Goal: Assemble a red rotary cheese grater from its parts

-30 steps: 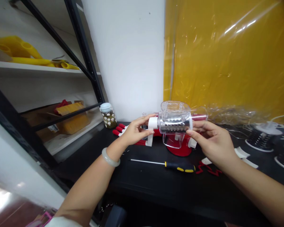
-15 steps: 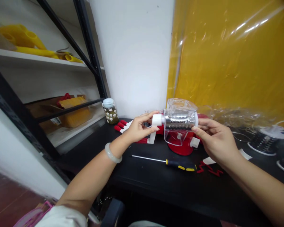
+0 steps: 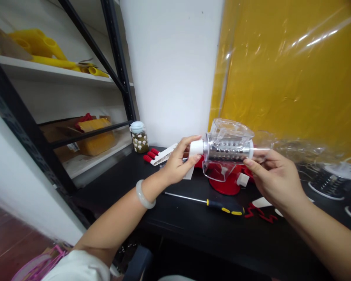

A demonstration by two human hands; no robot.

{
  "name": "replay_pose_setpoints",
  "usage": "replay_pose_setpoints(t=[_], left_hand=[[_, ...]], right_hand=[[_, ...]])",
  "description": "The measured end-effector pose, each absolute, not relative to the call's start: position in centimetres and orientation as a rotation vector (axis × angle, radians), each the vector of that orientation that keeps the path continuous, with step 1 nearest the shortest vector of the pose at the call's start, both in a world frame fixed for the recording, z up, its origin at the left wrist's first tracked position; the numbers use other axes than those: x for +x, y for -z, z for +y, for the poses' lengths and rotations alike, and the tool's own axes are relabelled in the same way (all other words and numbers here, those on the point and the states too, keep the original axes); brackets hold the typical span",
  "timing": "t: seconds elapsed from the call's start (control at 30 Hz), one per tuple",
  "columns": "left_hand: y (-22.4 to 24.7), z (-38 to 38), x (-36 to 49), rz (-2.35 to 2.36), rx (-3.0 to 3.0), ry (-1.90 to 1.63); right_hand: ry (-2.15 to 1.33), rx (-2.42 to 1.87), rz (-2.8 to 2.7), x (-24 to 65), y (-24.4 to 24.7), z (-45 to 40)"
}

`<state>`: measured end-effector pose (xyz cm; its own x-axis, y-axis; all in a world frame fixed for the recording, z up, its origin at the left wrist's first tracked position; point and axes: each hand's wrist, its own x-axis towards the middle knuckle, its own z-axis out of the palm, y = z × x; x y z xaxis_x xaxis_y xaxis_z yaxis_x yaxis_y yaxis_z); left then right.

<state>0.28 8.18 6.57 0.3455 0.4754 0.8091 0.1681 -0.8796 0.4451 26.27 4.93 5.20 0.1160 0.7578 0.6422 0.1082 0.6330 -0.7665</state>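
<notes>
Above the black table, both my hands hold a rotary grater, its perforated metal drum (image 3: 229,152) lying sideways inside a clear plastic housing (image 3: 235,128). My left hand (image 3: 175,164) is closed on the white crank (image 3: 196,148) at the drum's left end. At the opposite end, the thumb and fingers of my right hand (image 3: 277,173) grip the drum's white rim. Behind and below the housing stands a red base (image 3: 226,185), partly hidden. A screwdriver (image 3: 225,207) with a black and yellow handle lies in front of it.
Several red-tipped white pieces (image 3: 156,156) lie behind my left hand, near a lidded jar (image 3: 139,137). Red zigzag pieces (image 3: 260,214) are beside the screwdriver. Other grater drums (image 3: 332,181) and clear plastic wrap (image 3: 310,150) sit at right. A shelf rack (image 3: 121,78) stands left.
The view has turned slightly left, so the scene sits further right. The clear housing is tilted a little differently around the drum. Both hands keep their hold.
</notes>
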Motion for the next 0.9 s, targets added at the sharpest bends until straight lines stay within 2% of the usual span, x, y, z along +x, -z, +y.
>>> replay_pose_setpoints(t=[0.53, 0.9], left_hand=[[-6.2, 7.3, 1.3, 0.466, 2.513, -1.556], [-6.3, 7.0, 1.1, 0.517, 2.553, -1.475]], right_hand=[[-0.840, -0.644, -1.357, 24.8, -4.4, 5.3], [-0.807, -0.671, -1.449, 25.4, -4.0, 5.8]])
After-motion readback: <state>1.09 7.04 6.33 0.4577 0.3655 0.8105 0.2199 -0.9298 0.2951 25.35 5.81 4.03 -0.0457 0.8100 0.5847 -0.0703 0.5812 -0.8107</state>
